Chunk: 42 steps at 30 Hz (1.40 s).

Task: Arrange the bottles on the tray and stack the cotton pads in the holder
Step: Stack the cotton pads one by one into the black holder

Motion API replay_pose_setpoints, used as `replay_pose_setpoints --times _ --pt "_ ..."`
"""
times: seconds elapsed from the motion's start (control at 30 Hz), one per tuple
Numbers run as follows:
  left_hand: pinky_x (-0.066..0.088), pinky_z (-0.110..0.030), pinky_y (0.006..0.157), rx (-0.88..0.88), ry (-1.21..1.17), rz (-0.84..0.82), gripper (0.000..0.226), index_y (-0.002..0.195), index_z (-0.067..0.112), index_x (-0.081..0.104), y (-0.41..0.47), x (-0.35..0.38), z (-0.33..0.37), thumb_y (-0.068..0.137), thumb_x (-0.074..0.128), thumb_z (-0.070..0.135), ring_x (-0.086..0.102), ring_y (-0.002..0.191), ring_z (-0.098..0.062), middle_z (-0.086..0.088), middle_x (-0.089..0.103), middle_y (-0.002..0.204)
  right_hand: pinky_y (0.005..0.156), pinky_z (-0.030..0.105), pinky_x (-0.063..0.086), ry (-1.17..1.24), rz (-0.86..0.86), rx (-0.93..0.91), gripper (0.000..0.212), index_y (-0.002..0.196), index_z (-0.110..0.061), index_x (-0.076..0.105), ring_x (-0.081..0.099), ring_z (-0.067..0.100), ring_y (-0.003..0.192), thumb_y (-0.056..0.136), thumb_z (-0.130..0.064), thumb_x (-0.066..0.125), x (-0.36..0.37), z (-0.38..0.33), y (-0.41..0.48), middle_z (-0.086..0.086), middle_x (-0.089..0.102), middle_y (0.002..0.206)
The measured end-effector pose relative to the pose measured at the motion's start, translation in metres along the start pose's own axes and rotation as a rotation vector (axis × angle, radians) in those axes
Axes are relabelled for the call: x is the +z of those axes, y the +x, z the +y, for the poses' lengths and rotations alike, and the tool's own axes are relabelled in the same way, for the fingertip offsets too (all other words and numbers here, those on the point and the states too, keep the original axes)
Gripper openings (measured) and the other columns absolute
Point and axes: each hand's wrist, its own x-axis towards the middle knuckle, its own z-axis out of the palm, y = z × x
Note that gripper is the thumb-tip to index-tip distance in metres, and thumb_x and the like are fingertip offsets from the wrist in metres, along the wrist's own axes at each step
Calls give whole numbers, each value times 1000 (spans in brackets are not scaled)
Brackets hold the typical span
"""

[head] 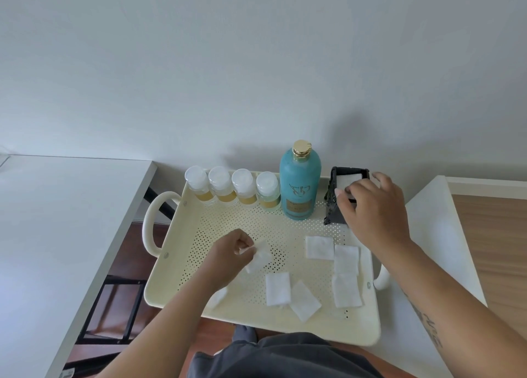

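Note:
A cream perforated tray [222, 223] carries several small clear bottles with white caps [231, 188] in a row along its far edge. A tall teal bottle with a gold cap [299, 183] stands beside them. At the far right corner stands a black holder [338, 206] with a white cotton pad [346, 179] in its top. My right hand [373, 209] rests on the holder, fingers over its opening. My left hand [231, 256] pinches one cotton pad [261, 259] just above the tray floor. Several square pads [319, 247] lie loose on the tray.
A white table [57, 220] stands to the left and a white surface [439, 235] to the right, under the tray's right handle. A white wall rises just behind the bottles. Wooden floor shows at the right, dark clothing at the bottom.

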Motion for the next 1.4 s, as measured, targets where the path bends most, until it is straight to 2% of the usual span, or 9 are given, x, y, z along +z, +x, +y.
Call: replay_pose_setpoints --times 0.2,0.3,0.5,0.6,0.73,0.83,0.97,1.13,1.4 --pt "41 -12 51 -96 -354 -32 1 88 29 70 5 -1 26 88 70 30 52 59 -4 8 70 75 99 47 36 -119 -135 12 69 82 -12 73 51 35 116 96 -58 23 7 4 2 2 74 93" --pt "43 -20 57 -89 -461 -11 5 85 28 69 4 -3 39 87 71 32 51 61 -6 12 69 70 101 47 35 -113 -148 2 70 86 -12 73 51 34 117 96 -58 22 4 1 4 1 74 96" --pt "46 -27 67 -68 -699 -37 10 86 21 65 7 -4 61 85 74 24 59 70 -8 5 70 77 93 45 37 41 111 -13 30 88 -13 72 55 34 109 92 -35 52 -10 -9 -4 2 72 94" --pt "44 -27 67 -63 -799 -71 12 86 19 64 7 -4 70 84 75 23 59 73 -12 2 69 80 80 39 40 293 135 -20 13 90 -16 70 56 27 94 87 -28 67 -16 -34 -13 -2 68 89" --pt "41 -28 68 -71 -899 -117 23 86 22 62 4 -4 79 75 79 32 58 81 -18 -5 68 89 75 22 44 800 -143 173 21 98 -21 65 52 2 84 84 -36 69 -18 -63 -27 -12 65 92" --pt "41 -28 69 -71 -918 -143 24 87 22 62 2 -4 81 74 78 34 57 85 -20 -8 67 92 79 24 49 1071 -328 405 20 96 -29 64 61 3 90 81 -40 72 -14 -71 -32 -13 67 94" --pt "42 -28 68 -77 -912 -147 22 86 22 63 1 -5 77 75 79 32 58 84 -20 -8 68 93 73 25 44 1157 -379 476 7 90 -27 67 63 10 86 86 -32 70 -9 -72 -33 -7 70 88" --pt "47 -28 71 -95 -842 -141 25 92 21 69 -1 -8 64 75 80 35 63 79 -12 0 71 89 69 22 43 1150 -388 471 4 89 -27 66 61 -4 72 88 -31 67 -5 -75 -30 -14 68 78" --pt "44 -20 64 -180 -172 -29 12 85 29 69 -5 -28 1 80 78 35 58 64 3 13 70 83 69 22 44 1097 -393 406 5 88 -26 66 59 -1 71 89 -31 65 4 -77 -25 -8 69 83"
